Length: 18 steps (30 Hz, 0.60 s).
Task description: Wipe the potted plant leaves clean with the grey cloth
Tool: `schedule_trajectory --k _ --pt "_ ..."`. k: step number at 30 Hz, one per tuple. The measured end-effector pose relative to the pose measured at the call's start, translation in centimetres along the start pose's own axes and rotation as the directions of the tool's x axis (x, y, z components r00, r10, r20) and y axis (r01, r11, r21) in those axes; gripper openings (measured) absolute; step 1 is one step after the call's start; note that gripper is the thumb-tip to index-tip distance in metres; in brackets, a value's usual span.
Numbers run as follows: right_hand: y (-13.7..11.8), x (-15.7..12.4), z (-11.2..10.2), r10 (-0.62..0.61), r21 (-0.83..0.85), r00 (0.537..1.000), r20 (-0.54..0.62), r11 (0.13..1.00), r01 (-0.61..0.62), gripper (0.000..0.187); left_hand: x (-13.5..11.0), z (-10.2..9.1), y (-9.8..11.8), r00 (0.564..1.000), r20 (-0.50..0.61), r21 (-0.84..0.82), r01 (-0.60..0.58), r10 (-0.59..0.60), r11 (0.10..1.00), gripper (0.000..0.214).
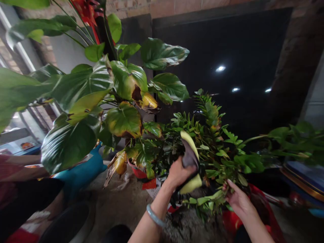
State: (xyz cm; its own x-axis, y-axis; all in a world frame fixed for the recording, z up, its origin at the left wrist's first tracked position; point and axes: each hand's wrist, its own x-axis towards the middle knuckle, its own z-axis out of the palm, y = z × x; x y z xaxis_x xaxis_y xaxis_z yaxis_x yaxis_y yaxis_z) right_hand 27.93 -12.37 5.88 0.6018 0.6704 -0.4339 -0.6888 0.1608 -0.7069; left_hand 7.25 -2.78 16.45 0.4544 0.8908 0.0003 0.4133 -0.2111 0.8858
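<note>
My left hand (179,172) is closed around a yellow and dark grey handheld object (190,152), its kind not clear; a pale bangle sits on that wrist. The object is in front of the dense leafy plant (212,135), with dark parts of it below my hand. My right hand (235,199) pinches a leafy green stem (215,197) at the plant's lower right side. Its thumb and fingertips press together there, partly hidden by leaves. Red material (265,202) lies under and beside my right hand.
A tall plant with large leaves (73,141), some browned, rises at the left. Behind stands a dark glossy panel (227,54). At far left are a person's arm (22,168), a turquoise object (83,168) and a dark tub (68,222). Stacked blue-topped items (306,175) are at right.
</note>
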Motion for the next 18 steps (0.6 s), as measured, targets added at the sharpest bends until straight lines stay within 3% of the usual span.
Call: schedule_trajectory --k 1,3,5,7,9,11,13,14,16,18 --pt "0.1 0.2 -0.1 -0.005 0.008 1.0 -0.007 1.0 0.005 0.03 -0.7 0.6 -0.7 0.991 0.119 0.114 0.046 -0.059 0.992 0.045" --pt "0.1 0.5 -0.4 -0.007 0.016 1.0 -0.016 1.0 0.007 0.028 -2.4 0.8 -1.9 0.93 0.336 0.207 0.081 -0.149 0.975 0.034" --pt "0.0 0.8 -0.8 -0.001 0.017 1.0 -0.01 1.0 0.001 0.025 -3.6 -0.4 -2.0 0.907 0.407 0.074 0.088 -0.111 0.993 0.033" --pt "-0.3 0.9 -1.1 0.007 0.028 1.0 0.009 1.0 -0.007 0.024 -3.6 -2.1 -0.9 0.942 0.334 -0.166 0.041 0.017 0.985 0.039" --pt "-0.4 0.9 -1.1 0.014 0.052 0.999 0.028 0.999 -0.016 0.024 -2.2 -3.3 0.5 0.983 0.131 -0.319 -0.08 0.127 0.944 0.045" --pt "-0.2 0.8 -0.7 0.019 0.074 0.999 0.033 0.997 -0.021 0.025 -0.4 -3.3 1.5 0.986 -0.099 -0.328 -0.161 0.136 0.931 0.049" --pt "0.0 0.8 -0.3 0.02 0.081 1.0 0.018 0.996 -0.021 0.025 0.9 -2.1 1.4 0.976 -0.202 -0.207 -0.124 0.082 0.97 0.048" --pt "0.1 0.8 -0.2 0.019 0.082 1.0 0.01 0.996 -0.02 0.025 1.0 -1.3 1.0 0.984 -0.17 -0.11 -0.072 0.053 0.991 0.047" --pt "0.3 1.1 -0.3 0.015 0.082 1.0 -0.004 0.997 -0.015 0.027 0.1 0.1 -0.2 0.999 0.037 0.106 0.02 -0.024 0.994 0.042" --pt "0.4 1.4 -0.7 0.007 0.067 1.0 0.008 0.998 -0.008 0.028 -1.7 0.6 -1.4 0.954 0.285 0.193 0.035 -0.09 0.98 0.037"
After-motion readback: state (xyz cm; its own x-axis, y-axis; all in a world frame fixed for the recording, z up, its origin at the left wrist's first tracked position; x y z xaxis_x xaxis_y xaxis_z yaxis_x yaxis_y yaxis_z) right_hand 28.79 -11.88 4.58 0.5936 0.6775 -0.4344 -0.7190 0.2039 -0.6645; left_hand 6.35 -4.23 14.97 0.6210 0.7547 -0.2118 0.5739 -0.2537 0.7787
